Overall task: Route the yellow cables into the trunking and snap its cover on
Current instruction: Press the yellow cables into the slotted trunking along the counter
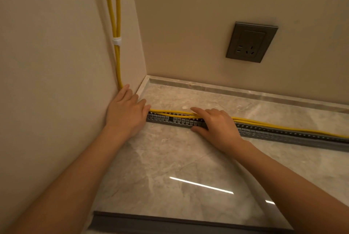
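Cables (264, 123), two yellow ones, run down the left wall (47, 63) through a white clip (116, 41), turn at the corner and lie along the top of the grey slotted trunking (283, 134) that stretches across the marble counter (170, 158). They sit over the open channel rather than down inside it along the right-hand stretch. The left hand (126, 112) lies flat, fingers spread, covering the trunking's end at the wall and the bend in the cables; its grip is open and holds nothing. The right hand (215, 124) straddles the trunking further along, fingers over the cables and thumb (198, 130) on the near side wall, a loose half-closed grip pressing on the cables and channel. A long grey strip (170, 224) lies at the counter's near edge. A grey socket (251, 42) sits on the back wall.
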Tool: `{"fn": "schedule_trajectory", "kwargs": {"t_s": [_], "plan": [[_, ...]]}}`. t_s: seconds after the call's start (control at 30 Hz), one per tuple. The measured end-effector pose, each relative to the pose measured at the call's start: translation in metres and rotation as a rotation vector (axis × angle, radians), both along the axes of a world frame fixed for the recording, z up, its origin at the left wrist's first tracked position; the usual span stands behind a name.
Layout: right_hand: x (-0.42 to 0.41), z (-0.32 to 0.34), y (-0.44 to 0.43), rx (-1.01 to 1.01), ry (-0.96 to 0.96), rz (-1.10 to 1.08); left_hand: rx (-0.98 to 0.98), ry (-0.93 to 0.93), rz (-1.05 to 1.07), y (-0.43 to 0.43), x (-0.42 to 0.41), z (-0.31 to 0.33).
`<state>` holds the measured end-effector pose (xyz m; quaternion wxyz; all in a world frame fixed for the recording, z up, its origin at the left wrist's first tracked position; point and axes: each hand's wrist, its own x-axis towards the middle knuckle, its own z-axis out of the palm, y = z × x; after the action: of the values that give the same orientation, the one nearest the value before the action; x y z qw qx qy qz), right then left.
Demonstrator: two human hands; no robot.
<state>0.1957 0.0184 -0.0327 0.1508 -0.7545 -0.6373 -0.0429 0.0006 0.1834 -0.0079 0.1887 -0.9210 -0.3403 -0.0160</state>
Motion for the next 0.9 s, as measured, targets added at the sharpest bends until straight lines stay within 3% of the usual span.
{"fn": "schedule_trajectory", "kwargs": {"t_s": [0.17, 0.33, 0.67, 0.9], "plan": [[0.016, 0.000, -0.005, 0.023, 0.129, -0.048, 0.027, -0.017, 0.005, -0.002, -0.001, -0.001], [0.027, -0.005, -0.008, 0.003, 0.132, 0.050, 0.048, -0.049, -0.029, 0.002, 0.001, -0.009], [0.005, -0.021, -0.003, 0.309, -0.058, 0.127, 0.041, -0.012, -0.039, -0.002, 0.008, -0.007], [-0.003, -0.017, -0.007, 0.215, -0.259, 0.079, 0.038, 0.055, -0.024, -0.003, 0.012, -0.010]]}}
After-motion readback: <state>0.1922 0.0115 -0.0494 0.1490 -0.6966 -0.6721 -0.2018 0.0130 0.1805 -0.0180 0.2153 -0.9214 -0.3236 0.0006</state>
